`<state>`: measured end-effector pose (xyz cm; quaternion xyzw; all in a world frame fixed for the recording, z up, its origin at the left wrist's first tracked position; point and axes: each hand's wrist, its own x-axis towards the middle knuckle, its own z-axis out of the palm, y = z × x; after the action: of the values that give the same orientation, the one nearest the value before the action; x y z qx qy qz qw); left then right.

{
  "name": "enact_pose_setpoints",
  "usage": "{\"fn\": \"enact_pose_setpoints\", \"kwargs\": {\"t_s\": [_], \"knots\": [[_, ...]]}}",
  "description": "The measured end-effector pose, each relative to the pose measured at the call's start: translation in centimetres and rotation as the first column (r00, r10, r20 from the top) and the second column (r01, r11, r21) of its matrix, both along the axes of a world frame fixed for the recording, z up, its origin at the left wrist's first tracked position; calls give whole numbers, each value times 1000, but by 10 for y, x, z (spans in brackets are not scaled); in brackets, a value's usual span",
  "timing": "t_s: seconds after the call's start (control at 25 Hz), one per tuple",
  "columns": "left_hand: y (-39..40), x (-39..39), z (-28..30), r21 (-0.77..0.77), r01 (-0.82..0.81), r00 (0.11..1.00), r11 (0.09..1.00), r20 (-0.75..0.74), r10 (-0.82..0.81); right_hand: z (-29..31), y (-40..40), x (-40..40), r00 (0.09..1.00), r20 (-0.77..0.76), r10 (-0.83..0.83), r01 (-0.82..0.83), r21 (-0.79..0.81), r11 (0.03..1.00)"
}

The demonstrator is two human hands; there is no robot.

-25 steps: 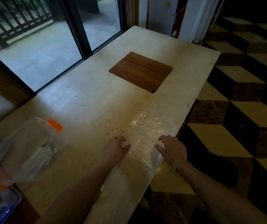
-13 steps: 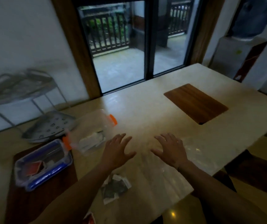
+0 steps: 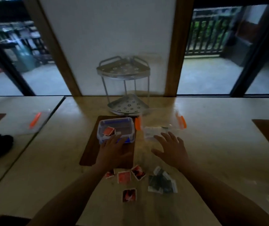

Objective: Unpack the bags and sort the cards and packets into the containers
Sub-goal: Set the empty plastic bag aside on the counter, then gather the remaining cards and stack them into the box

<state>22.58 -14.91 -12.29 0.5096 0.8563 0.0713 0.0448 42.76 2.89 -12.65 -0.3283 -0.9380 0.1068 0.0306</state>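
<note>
Pale stone bench (image 3: 212, 152), dim room, glass doors behind. Blue-rimmed box (image 3: 116, 129) w/ red cards, centre-far on wood inlay (image 3: 89, 154). Clear orange-clip box (image 3: 161, 129) w/ white packets, right of it. Loose red cards (image 3: 124, 176) & dark packets (image 3: 161, 182) near edge. Left hand (image 3: 114, 152), right hand (image 3: 171, 149): both spread flat, empty. Metal rack (image 3: 125, 85) far.

No legible text on any card, packet or container.

Two open hands hover over a dim marble surface (image 3: 212, 144).

Left hand (image 3: 114, 150) is at the blue-rimmed container (image 3: 116, 129), right hand (image 3: 171, 149) at the clear orange-clipped container (image 3: 161, 129); red cards (image 3: 124, 176) and dark packets (image 3: 162, 181) lie at 6 o'clock.
</note>
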Motion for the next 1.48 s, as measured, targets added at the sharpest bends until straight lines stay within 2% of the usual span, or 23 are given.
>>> {"fn": "enact_pose_setpoints", "kwargs": {"t_s": [0.2,0.32,0.48,1.08,1.28,1.48], "knots": [[-58,-34,-1,-45,-149,989,988,-11,149,-5,-27,-44,996,36,80,-82,62,995],[-81,-54,-5,-45,-178,984,983,12,178,-5,-44,-67,994,31,105,-105,1,994],[-97,-79,-12,-75,-161,985,984,55,165,-5,-62,-86,993,78,91,-86,-64,994],[-108,-147,-33,-140,19,979,990,206,11,-25,-110,-132,991,128,-37,51,-110,993],[-102,-144,-40,-172,20,975,985,220,19,-31,-111,-133,992,126,-11,25,-112,993],[-113,-133,-62,-213,-39,970,976,226,88,-54,-119,-141,980,177,93,-54,-214,975]]}}
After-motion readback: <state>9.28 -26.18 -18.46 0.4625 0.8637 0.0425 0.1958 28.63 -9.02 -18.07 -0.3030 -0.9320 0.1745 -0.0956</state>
